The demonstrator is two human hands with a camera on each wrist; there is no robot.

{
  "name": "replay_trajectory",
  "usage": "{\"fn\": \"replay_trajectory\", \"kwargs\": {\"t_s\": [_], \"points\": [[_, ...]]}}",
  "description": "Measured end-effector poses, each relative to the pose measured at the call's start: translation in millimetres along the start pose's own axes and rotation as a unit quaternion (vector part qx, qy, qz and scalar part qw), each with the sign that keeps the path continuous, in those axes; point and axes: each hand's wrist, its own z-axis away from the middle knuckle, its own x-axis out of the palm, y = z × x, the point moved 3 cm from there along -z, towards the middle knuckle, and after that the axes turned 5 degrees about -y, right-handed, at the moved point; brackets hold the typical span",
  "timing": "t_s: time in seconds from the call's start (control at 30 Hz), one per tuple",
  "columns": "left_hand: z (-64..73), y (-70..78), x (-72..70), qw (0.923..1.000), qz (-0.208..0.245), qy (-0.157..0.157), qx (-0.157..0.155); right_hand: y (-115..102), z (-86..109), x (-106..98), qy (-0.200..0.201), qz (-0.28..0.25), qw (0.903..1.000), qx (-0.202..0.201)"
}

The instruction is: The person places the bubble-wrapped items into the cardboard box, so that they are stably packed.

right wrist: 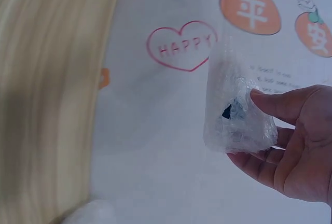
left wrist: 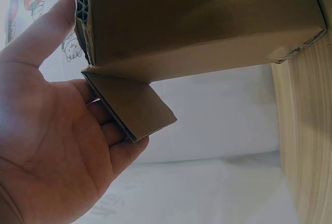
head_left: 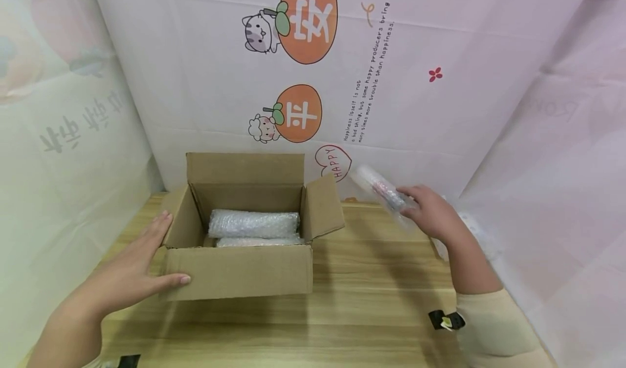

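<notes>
In the head view, an open cardboard box point(head_left: 239, 273) stands on the table with its flaps spread. Two bubble-wrapped bundles point(head_left: 254, 224) lie inside it, the nearer one partly hidden by the front wall. My left hand point(head_left: 129, 270) rests at the box's left front corner, fingers along the left flap and thumb on the front flap point(left wrist: 132, 105). Off to the right of the box, my right hand point(head_left: 427, 210) grips one end of a bubble-wrapped item point(right wrist: 236, 112) in the air. Pink and dark patches show through its wrap; what is inside cannot be made out.
The wooden table point(head_left: 371, 303) runs under the box. White printed sheets point(head_left: 391, 112) hang at the back and on both sides. Behind my right wrist, some clear plastic wrap point(head_left: 469, 226) is partly hidden at the table's right edge.
</notes>
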Motion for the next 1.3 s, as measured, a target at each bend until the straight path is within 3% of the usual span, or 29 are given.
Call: {"fn": "replay_trajectory", "kwargs": {"t_s": [0.53, 0.7, 1.03, 1.3], "points": [[0.0, -0.7, 1.0, 1.0000, 0.004, -0.001, 0.002, -61, -2.3, -36, 0.047, -0.040, 0.9962, -0.062], [0.3, -0.7, 1.1, 1.0000, 0.005, -0.001, 0.000, -85, -3.2, -42, 0.052, -0.048, 0.9923, -0.101], [1.4, -1.0, 0.7, 1.0000, 0.005, 0.001, 0.002, -130, -0.2, -43, 0.069, -0.047, 0.9810, -0.175], [0.8, -1.0, 0.3, 1.0000, 0.005, 0.001, 0.001, -169, -0.2, -28, 0.049, -0.036, 0.9689, -0.240]]}}
